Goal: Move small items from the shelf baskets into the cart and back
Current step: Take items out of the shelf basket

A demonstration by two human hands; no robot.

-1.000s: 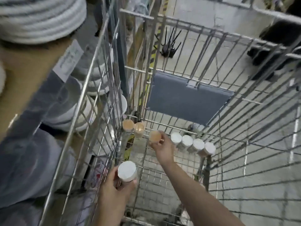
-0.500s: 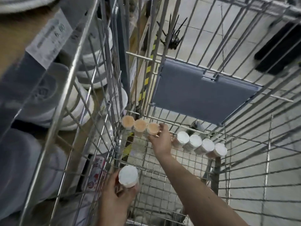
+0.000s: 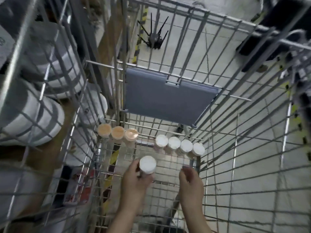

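Seven bottles (image 3: 161, 140) lined up in our cart (image 3: 218, 115); left hand (image 3: 134, 182) grips a white-capped one (image 3: 147, 164), right hand (image 3: 191, 184) loose, holding nothing.

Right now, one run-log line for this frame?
phase: loading cart | left hand: grips white-capped bottle | right hand: free, holds nothing | cart floor row: three orange-capped bottles, four white-capped bottles

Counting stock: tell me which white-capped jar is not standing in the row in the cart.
The white-capped jar held in the left hand; the other four white-capped jars stand side by side at the cart's far end.
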